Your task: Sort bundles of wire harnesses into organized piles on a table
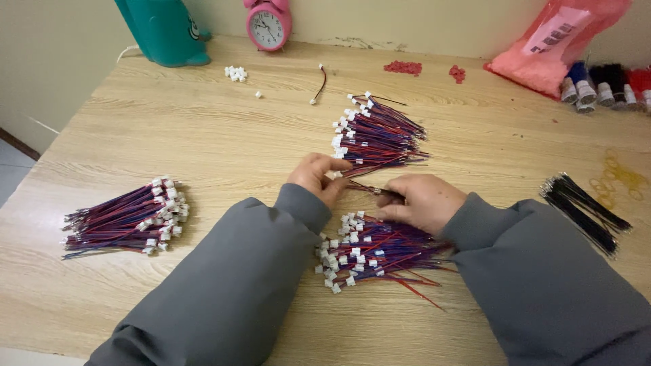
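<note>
Three heaps of red-and-blue connector leads on the wooden table (224, 135): one far left (125, 217), one ahead (380, 134), one beneath the wrists (380, 252). Between heaps, a single wire lead (363, 188), pinched by left hand (317, 177) and right hand (422, 202). Farther right, black wires (584, 209) untouched; by the look of it, sorting well underway, not finished.

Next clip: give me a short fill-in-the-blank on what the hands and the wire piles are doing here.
1. The left hand and right hand hold one ____ between them.
2. The wire bundles end in small plastic connectors coloured ____.
3. The pink alarm clock stands at the table's ____ edge.
4. The all-black wires lie to the person's ____.

Missing words: wire; white; far; right
</note>
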